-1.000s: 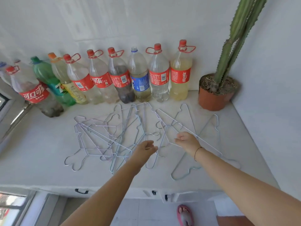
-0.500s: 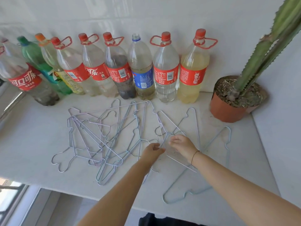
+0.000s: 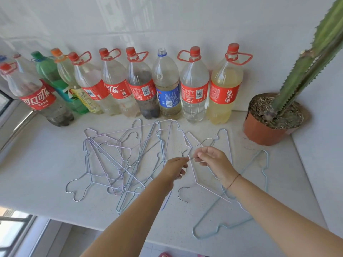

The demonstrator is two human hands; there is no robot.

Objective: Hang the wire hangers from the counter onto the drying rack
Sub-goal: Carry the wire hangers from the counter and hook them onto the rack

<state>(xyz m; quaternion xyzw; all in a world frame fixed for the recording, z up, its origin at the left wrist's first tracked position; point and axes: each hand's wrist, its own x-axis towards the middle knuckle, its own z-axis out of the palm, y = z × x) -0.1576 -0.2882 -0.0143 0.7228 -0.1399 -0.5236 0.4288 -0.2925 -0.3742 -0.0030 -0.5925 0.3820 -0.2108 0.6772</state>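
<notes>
Two hands meet mid-frame. Left hand [image 3: 176, 168] and right hand [image 3: 213, 160] both pinch, fingertips nearly touching, one pale wire hanger [image 3: 211, 191] on the white counter [image 3: 37, 173]. Its long side runs lower right, beneath the right wrist. Drying rack not in view.

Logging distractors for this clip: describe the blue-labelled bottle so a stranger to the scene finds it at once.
A row of plastic bottles stands on the counter against the white wall. Counting from the potted cactus at the right end, it is the third bottle. It alone has a blue label and lacks its neighbours' red cap and carry loop.
</notes>
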